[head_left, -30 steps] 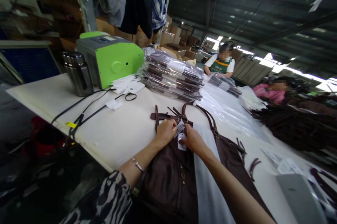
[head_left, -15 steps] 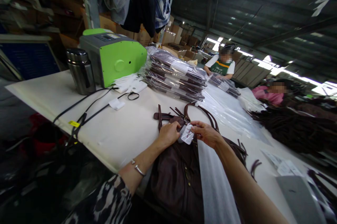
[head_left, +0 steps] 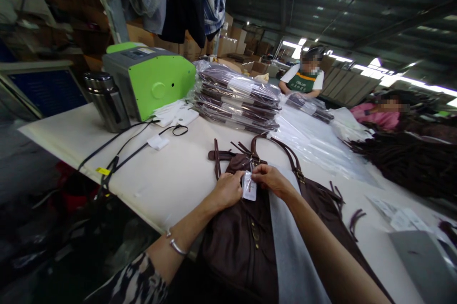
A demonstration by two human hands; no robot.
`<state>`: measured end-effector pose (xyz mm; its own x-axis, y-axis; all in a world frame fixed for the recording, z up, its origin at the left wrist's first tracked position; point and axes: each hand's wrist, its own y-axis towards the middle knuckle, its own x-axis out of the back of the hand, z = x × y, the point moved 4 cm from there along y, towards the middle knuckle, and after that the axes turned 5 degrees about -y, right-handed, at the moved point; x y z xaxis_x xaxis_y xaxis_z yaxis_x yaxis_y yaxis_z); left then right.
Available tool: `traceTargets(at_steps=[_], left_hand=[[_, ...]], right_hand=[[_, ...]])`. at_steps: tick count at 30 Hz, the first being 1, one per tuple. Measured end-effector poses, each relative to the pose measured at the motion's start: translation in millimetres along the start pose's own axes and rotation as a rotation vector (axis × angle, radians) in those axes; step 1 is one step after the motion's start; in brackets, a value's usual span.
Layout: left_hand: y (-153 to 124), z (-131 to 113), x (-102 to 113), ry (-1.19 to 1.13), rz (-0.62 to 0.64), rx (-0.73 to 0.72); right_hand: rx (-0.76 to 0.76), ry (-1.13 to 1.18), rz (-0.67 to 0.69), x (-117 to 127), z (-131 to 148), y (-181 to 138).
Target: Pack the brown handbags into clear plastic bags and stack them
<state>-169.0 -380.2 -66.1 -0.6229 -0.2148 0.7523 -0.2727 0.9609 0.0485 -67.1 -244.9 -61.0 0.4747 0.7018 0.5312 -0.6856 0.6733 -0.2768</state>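
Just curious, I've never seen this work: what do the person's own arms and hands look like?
The left hand and right hand are bare, without gloves. The left arm has a black-and-white patterned sleeve near the elbow and a silver bangle at the wrist. The right arm shows no sleeve.

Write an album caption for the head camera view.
Left hand and right hand pinch a white tag at the top of a brown bag on a white table.

daylight is let in from 2 o'clock, overexposed; the table (head_left: 178,175) is evenly lit; edges are stretched and blurred.
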Motion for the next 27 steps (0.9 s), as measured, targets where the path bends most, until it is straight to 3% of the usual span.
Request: traceTargets(at_steps=[8,14,22,25,27], left_hand=[[-13,-12,-4,0.258,-0.044,-0.103],[-4,-19,13,0.205,-0.156,-0.148],[35,-7,1,0.194,0.008,-0.210],[28,-7,3,0.180,-0.029,-0.243],[18,-6,8,0.165,-0.069,-0.259]], right_hand=[[0.111,-0.355,-0.157,-14,1,0],[0.176,-0.427,-0.162,-8,6,-2],[0.243,-0.431,-0.186,7,10,-6],[0.277,-0.408,-0.197,23,14,-19],[0.261,-0.378,-0.265,54,9,-31]])
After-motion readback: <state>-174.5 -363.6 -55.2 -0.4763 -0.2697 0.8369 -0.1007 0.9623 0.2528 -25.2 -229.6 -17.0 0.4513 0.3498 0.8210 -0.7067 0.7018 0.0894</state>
